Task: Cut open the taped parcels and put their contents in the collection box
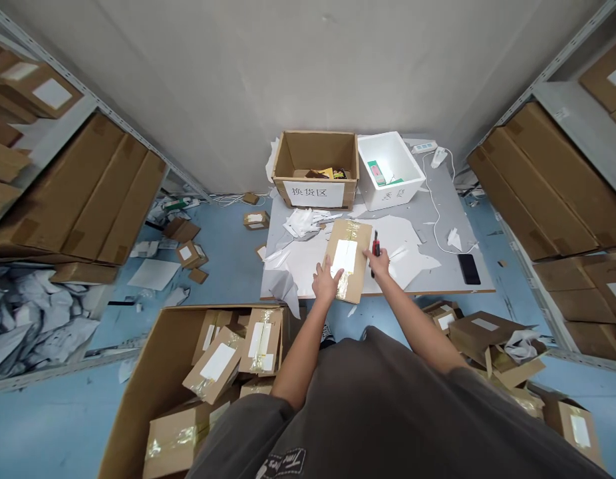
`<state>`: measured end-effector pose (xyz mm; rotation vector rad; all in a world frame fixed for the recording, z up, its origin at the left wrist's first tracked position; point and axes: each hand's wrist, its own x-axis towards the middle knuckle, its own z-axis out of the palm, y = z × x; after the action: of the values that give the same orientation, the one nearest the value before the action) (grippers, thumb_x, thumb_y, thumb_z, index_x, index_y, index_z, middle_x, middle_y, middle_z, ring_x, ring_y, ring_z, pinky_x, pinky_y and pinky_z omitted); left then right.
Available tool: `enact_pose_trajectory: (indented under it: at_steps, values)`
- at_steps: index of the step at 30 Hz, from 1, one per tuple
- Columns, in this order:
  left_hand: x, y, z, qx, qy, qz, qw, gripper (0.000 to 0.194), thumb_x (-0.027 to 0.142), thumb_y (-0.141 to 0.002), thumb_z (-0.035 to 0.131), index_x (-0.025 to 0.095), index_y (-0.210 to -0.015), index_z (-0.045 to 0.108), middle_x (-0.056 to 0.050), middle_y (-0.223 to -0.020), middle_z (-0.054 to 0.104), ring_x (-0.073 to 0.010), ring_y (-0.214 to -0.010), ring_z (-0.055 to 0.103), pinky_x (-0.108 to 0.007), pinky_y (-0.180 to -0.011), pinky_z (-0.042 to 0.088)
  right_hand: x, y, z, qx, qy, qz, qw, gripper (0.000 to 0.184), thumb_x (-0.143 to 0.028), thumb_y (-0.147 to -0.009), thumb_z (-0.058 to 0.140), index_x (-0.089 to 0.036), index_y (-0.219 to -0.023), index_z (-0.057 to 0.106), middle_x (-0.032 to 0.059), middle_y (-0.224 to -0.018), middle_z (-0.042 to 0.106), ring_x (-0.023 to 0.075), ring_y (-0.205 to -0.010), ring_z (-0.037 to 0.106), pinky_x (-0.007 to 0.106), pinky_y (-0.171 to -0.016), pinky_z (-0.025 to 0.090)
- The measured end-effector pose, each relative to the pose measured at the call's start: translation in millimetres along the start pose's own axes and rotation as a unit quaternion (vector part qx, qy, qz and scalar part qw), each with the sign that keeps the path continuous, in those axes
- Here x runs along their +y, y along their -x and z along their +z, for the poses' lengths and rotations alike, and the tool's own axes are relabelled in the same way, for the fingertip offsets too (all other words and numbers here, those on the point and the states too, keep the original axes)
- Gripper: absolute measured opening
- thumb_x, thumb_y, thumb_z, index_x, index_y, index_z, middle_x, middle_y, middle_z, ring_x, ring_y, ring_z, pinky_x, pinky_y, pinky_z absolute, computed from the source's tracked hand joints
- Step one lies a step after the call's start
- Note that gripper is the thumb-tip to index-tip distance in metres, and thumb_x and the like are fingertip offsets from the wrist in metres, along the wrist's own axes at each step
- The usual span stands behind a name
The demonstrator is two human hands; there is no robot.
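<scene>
A flat taped cardboard box (358, 273) with a white label lies at the front of the table, its near end jutting past the edge. My left hand (326, 283) grips its left side, thumb near the label and fingers along the edge. My right hand (380, 263) is closed around a red and black utility knife (376, 247), and its fingers are by the box's right edge. The knife points away from me. White paper sheets (312, 256) lie beneath and around the box.
Behind stand an open cardboard carton (315, 194) and a white bin (392, 193) with small packages. A phone (469, 269) lies at the table's right. A big carton (153, 359) of parcels is at lower left; opened boxes (482, 332) lie at right. Shelves flank both sides.
</scene>
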<state>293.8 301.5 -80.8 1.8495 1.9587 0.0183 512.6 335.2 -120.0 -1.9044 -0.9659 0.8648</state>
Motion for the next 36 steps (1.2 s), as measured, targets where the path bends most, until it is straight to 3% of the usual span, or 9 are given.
enact_pose_trajectory:
  at_steps: [3,6,13,16,19,22,28,31,36]
  values:
    - [-1,7,6.7,0.02,0.013,0.013,1.0,0.081,0.068,-0.109,0.031,0.024,-0.176,0.027,-0.026,-0.163,0.051,-0.0404,-0.12,0.072,-0.047,-0.091,0.058,19,61,4,-0.018,-0.071,0.082,0.994,0.057,-0.064,-0.066,0.084,-0.028,-0.095,0.05,0.0023,-0.089,0.07,0.0253,-0.082,0.068,0.036,-0.066,0.058]
    - [-11,19,13.6,0.034,0.009,0.014,0.999,0.075,0.058,-0.112,0.029,0.017,-0.175,0.028,-0.026,-0.141,0.067,-0.0331,-0.1,0.078,-0.041,-0.086,0.059,22,84,11,-0.02,-0.098,0.099,0.99,0.059,-0.067,-0.065,0.085,-0.028,-0.091,0.049,0.001,-0.085,0.068,0.0249,-0.081,0.067,0.037,-0.069,0.058]
    - [-12,52,21.9,-0.005,-0.021,0.015,1.0,0.075,0.032,-0.109,0.035,-0.001,-0.173,0.016,-0.024,-0.113,0.077,-0.031,-0.095,0.079,-0.038,-0.085,0.06,-18,2,16,-0.104,-0.016,-0.038,0.994,0.059,-0.069,-0.064,0.086,-0.028,-0.087,0.05,-0.0036,-0.08,0.062,0.0195,-0.076,0.055,0.031,-0.068,0.048]
    - [-4,51,9.5,-0.039,-0.054,0.023,0.998,0.083,0.032,-0.103,0.049,0.0,-0.173,0.017,-0.026,-0.125,0.074,-0.0356,-0.114,0.074,-0.042,-0.096,0.058,-40,-34,12,-0.17,0.053,-0.09,0.98,0.05,-0.057,-0.067,0.089,-0.027,-0.084,0.053,-0.0044,-0.079,0.063,0.0186,-0.075,0.053,0.03,-0.067,0.043]
    - [-3,33,-15.5,0.0,-0.112,0.122,0.986,0.082,0.03,-0.095,0.066,0.015,-0.169,0.034,-0.027,-0.155,0.056,-0.0426,-0.141,0.056,-0.05,-0.107,0.054,-56,-52,6,-0.202,0.09,-0.109,0.969,0.042,-0.044,-0.072,0.09,-0.025,-0.087,0.055,-0.0041,-0.08,0.067,0.0171,-0.079,0.051,0.03,-0.069,0.04]
    - [-5,7,-42.3,-0.014,-0.172,0.301,0.938,0.087,0.021,-0.082,0.081,0.027,-0.161,0.046,-0.019,-0.17,0.041,-0.0452,-0.156,0.037,-0.055,-0.118,0.045,-62,-55,-4,-0.184,0.08,-0.094,0.975,0.042,-0.038,-0.073,0.09,-0.026,-0.089,0.054,-0.0049,-0.081,0.067,0.0161,-0.079,0.053,0.029,-0.07,0.042]
    - [12,-30,-70.5,-0.074,-0.226,0.414,0.878,0.077,0.03,-0.074,0.088,0.03,-0.145,0.06,-0.015,-0.144,0.062,-0.0395,-0.143,0.049,-0.05,-0.117,0.042,-35,-23,-44,-0.151,-0.041,0.038,0.987,0.034,-0.04,-0.085,0.078,-0.028,-0.099,0.05,-0.0081,-0.068,0.059,0.015,-0.057,0.056,0.029,-0.056,0.05]
    - [25,-38,-70.6,-0.089,-0.222,0.407,0.882,0.088,0.04,-0.064,0.096,0.025,-0.143,0.06,-0.018,-0.137,0.062,-0.041,-0.133,0.053,-0.051,-0.114,0.043,-13,2,-65,-0.168,-0.11,0.091,0.975,0.029,-0.039,-0.089,0.072,-0.028,-0.102,0.049,-0.0095,-0.064,0.057,0.0138,-0.051,0.056,0.027,-0.053,0.052]
    - [42,-41,-61.1,-0.08,-0.201,0.346,0.913,0.098,0.054,-0.056,0.101,0.02,-0.138,0.058,-0.018,-0.137,0.059,-0.0397,-0.131,0.052,-0.048,-0.109,0.047,15,38,-92,-0.201,-0.035,0.047,0.978,0.016,-0.038,-0.098,0.061,-0.026,-0.108,0.055,-0.0063,-0.071,0.066,0.0123,-0.052,0.062,0.022,-0.053,0.05]
